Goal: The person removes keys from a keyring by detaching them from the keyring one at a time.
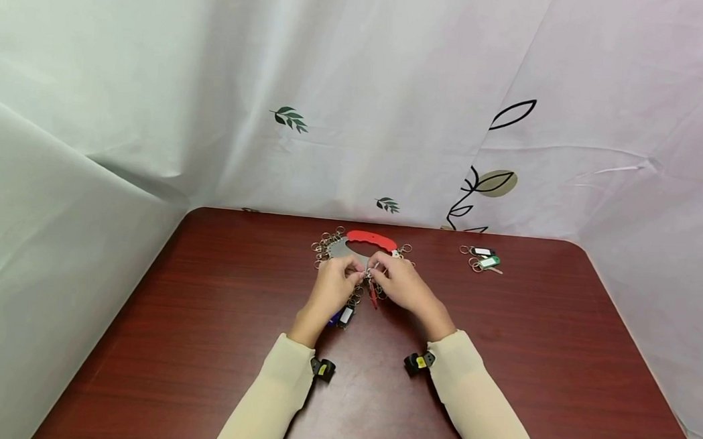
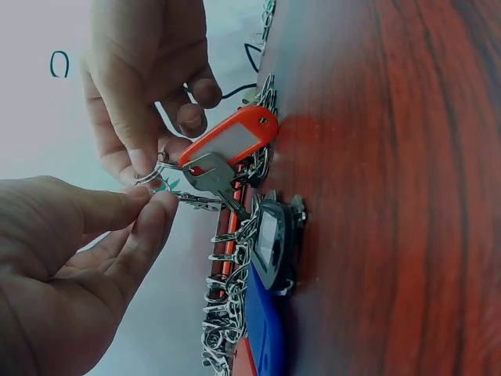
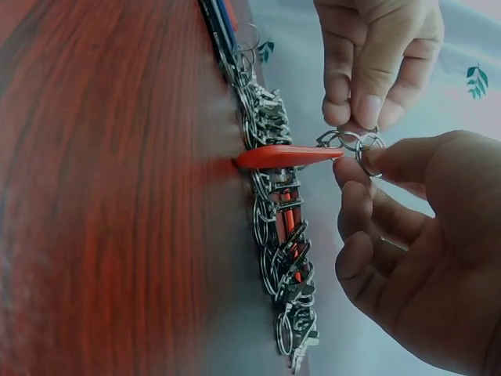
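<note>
Hands point(image 1: 369, 277) pinching round metal ring point(image 3: 368, 149)

Red-brown table point(image 1: 199, 344) (wood grain) bears key rack point(image 1: 362, 247), loose tags point(image 1: 485, 260)

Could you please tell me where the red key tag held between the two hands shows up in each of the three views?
Head: the red key tag hangs small at centre, just below the fingertips.
Left wrist: upper centre, its flat side showing, beside a silver key.
Right wrist: centre, edge-on, a thin red strip.
Shared landmark: the split ring that both hands pinch.
</note>
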